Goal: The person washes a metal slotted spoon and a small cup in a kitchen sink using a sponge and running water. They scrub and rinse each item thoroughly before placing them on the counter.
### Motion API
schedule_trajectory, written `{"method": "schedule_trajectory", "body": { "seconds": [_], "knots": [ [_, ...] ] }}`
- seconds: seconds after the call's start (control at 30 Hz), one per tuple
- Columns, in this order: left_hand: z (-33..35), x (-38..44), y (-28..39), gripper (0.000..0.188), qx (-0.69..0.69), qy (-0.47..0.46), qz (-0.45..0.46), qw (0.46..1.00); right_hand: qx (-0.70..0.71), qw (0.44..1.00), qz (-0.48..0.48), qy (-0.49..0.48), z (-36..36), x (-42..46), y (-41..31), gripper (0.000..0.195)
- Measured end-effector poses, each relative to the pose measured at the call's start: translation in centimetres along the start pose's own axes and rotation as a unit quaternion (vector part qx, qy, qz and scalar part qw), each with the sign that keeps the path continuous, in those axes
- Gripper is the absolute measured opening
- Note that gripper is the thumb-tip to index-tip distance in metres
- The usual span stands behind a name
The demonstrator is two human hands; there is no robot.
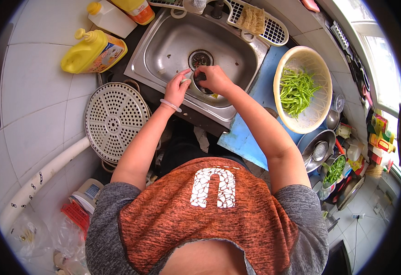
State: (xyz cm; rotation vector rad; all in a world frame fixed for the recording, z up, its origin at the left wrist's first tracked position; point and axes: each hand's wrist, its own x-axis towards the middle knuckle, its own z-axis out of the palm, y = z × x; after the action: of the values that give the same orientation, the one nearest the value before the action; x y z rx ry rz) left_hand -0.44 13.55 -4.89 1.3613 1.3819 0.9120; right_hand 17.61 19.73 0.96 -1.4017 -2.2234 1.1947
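Note:
Over the near edge of the stainless steel sink (169, 37), my left hand (177, 87) grips a small round vessel (194, 90), probably a cup or bowl, by its side. A pale bracelet (170, 105) circles that wrist. My right hand (215, 79) reaches into the vessel's mouth, its fingers pinching a dark, rough-looking pad (200, 77), which looks like a scouring pad. My fingers partly hide the vessel's inside. Just beyond lies the sink drain (201, 59), with food scraps in its strainer. A small yellow-green thing (215, 96) shows beside the vessel.
A yellow pump bottle (93, 51) and a white jug (112, 19) stand left of the sink. Below them leans a perforated steamer tray (113, 125). At right, a plastic basket (279, 86) holds cut green vegetables (297, 91). A loofah (251, 20) rests on the rack behind.

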Motion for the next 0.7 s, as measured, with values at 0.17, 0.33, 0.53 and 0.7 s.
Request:
{"method": "schedule_trajectory", "body": {
  "seconds": [0.17, 0.33, 0.53, 0.7],
  "knots": [
    [1.4, 1.5, -0.3, 0.023, -0.471, 0.024, -0.206, 0.857, 0.018, 0.997, -0.009, 0.079, -0.1, -0.8, -0.7, 0.028],
    [0.6, 2.6, 0.4, 0.037, -0.470, -0.095, -0.228, 0.848, 0.061, 0.989, -0.005, 0.132, 0.3, -1.7, -0.9, 0.028],
    [2.4, 1.2, 1.7, 0.046, -0.394, -0.060, -0.264, 0.879, -0.114, 0.990, 0.000, 0.082, 0.4, -4.0, 0.8, 0.026],
    [4.0, 0.4, 2.2, 0.047, -0.369, -0.031, -0.277, 0.887, -0.200, 0.958, 0.052, 0.199, 0.8, -3.4, 1.6, 0.028]
  ]
}}
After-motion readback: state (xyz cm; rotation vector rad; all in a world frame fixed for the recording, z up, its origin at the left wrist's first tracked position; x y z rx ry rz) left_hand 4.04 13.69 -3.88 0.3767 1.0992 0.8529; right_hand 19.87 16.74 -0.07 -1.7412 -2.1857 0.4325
